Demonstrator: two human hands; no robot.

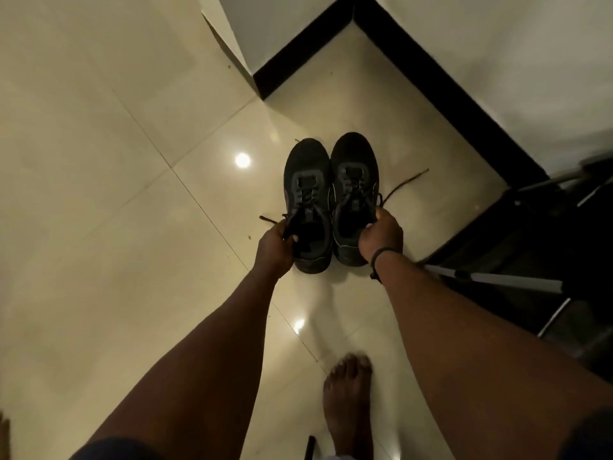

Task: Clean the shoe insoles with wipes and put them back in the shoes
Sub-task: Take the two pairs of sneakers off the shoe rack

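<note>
Two black shoes side by side on the tiled floor, toes pointing away from the person, heels nearest. Left hand grips the left shoe at its collar; right hand grips the right shoe likewise. Laces trail outward.

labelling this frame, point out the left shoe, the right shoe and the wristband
left shoe (306, 180): head view, on its laced upper.
right shoe (355, 167): head view, on its toe-side upper.
wristband (381, 253): head view, on the dark band around the right wrist.
</note>
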